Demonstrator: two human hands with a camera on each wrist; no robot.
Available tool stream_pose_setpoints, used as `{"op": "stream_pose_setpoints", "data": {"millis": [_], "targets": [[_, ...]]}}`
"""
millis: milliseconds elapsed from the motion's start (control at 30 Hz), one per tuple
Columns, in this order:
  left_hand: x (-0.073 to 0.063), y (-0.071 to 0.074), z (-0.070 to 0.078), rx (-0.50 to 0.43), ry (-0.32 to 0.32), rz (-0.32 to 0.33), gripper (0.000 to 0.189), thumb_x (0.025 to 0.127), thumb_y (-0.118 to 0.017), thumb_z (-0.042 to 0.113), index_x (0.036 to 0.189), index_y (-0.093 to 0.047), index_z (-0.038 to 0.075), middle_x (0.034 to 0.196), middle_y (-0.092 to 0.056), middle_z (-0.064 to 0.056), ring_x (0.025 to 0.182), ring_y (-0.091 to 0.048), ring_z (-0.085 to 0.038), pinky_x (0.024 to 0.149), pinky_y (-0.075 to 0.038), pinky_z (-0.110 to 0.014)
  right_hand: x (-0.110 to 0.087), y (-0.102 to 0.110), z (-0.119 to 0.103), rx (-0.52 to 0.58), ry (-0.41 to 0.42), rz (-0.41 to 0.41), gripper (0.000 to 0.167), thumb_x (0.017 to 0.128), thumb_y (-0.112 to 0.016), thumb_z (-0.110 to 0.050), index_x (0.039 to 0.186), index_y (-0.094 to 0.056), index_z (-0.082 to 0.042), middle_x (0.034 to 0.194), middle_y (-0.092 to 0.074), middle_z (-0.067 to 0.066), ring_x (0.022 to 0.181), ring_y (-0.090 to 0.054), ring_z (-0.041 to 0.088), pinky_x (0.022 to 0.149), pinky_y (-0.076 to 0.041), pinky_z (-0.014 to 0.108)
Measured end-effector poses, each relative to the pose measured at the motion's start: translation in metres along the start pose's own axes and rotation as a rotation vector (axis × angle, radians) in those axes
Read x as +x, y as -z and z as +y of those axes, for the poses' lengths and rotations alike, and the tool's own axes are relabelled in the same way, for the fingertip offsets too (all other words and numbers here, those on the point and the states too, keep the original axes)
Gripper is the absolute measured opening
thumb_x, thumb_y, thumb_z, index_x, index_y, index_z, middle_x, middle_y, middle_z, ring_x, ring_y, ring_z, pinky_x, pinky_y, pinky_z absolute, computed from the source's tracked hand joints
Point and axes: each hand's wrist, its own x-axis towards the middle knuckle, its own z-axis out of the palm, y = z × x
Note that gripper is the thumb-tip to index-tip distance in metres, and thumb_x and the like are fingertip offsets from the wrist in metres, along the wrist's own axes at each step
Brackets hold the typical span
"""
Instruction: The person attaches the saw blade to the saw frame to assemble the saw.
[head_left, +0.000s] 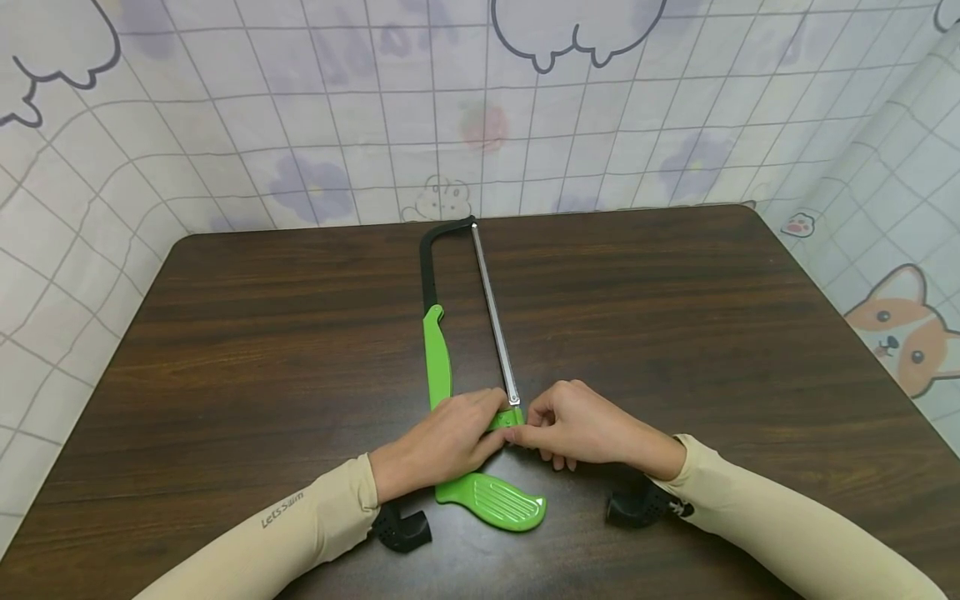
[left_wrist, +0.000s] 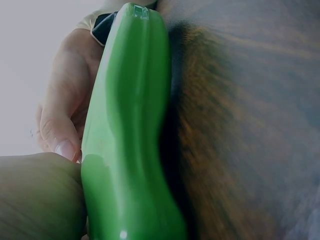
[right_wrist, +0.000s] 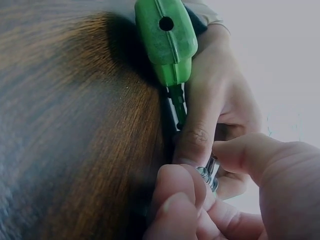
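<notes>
A hacksaw lies flat on the table, with a green handle [head_left: 491,502], a black frame [head_left: 428,267] and a silver blade [head_left: 492,317] along its right side. My left hand [head_left: 450,433] grips the green part by the blade's near end; its palm and fingers hide part of the saw. My right hand [head_left: 581,425] meets it from the right, thumb and fingertips at that same corner. Seen from the right wrist, those fingers pinch a small threaded metal piece [right_wrist: 204,174], close beside the left thumb [right_wrist: 195,142]. From the left wrist, the green handle [left_wrist: 132,120] fills the middle.
The dark wooden table [head_left: 675,317] has rounded far corners. A patterned cloth [head_left: 420,125] rises behind its far edge and along both sides. Black wrist cameras hang under the left sleeve [head_left: 300,521] and the right sleeve [head_left: 787,521].
</notes>
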Motion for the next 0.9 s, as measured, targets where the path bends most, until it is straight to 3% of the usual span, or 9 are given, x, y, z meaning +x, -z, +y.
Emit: {"op": "stream_pose_setpoints", "data": {"millis": [367,900], "targets": [[-0.0001,-0.0003,0.0003,-0.022,0.011,-0.007,0.014,0.104,-0.063,0.023,0.106,-0.061,0.009,0.084,-0.058,0.003,0.071,-0.048,-0.006,0.065,-0.043,-0.02,0.0003,-0.0003,0.0004,0.042,-0.024,-0.035,0.041,0.098,-0.07,-0.039,0.066,-0.067,-0.014,0.057,-0.066,-0.003,0.045,-0.063,0.013,0.047,-0.056,0.036],[0.0002,-0.0001,0.0009,-0.013,0.009,-0.001,0.013,0.104,-0.062,0.02,0.107,-0.061,0.008,0.084,-0.059,0.002,0.071,-0.049,-0.006,0.066,-0.044,-0.02,-0.0026,0.0022,-0.0023,0.057,-0.057,-0.031,0.043,0.096,-0.071,-0.042,0.066,-0.069,-0.012,0.058,-0.067,0.0,0.046,-0.066,0.014,0.051,-0.057,0.037]]}}
